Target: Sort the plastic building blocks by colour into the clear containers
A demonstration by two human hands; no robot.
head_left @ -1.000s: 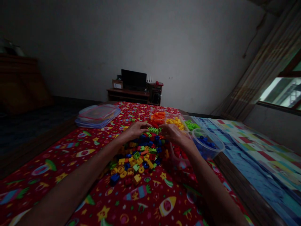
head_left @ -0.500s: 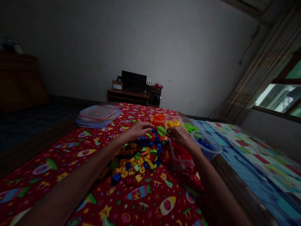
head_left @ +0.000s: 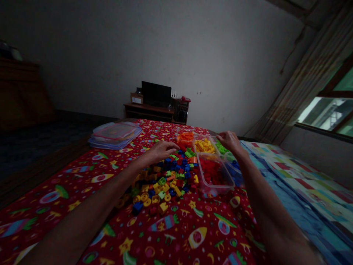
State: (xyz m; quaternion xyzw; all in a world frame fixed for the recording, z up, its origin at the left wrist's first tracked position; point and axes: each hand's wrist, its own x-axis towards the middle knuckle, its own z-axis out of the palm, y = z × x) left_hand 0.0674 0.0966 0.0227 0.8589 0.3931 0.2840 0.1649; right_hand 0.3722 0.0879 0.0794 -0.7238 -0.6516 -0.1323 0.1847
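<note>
A heap of mixed building blocks (head_left: 162, 187) in yellow, blue, red, green and orange lies on the red patterned cloth (head_left: 165, 224). My left hand (head_left: 161, 150) hovers at the heap's far left side, fingers stretched forward and apart, holding nothing visible. Over the box of green blocks (head_left: 221, 148) is my right hand (head_left: 230, 140), its fingers curled together; what they hold, if anything, is hidden. Nearby stand boxes of red blocks (head_left: 211, 171), yellow blocks (head_left: 204, 146) and orange blocks (head_left: 185, 137). The tub of blue blocks (head_left: 234, 170) is partly behind my right forearm.
Stacked clear plastic lids (head_left: 116, 136) rest at the table's left edge. To the right is a bed with a blue and patchwork cover (head_left: 298, 176). A monitor (head_left: 156, 94) stands on a low desk by the far wall.
My right hand has moved from the far edge of the heap rightward, over the green box, uncovering the red and yellow boxes. My left hand has stayed nearly in place.
</note>
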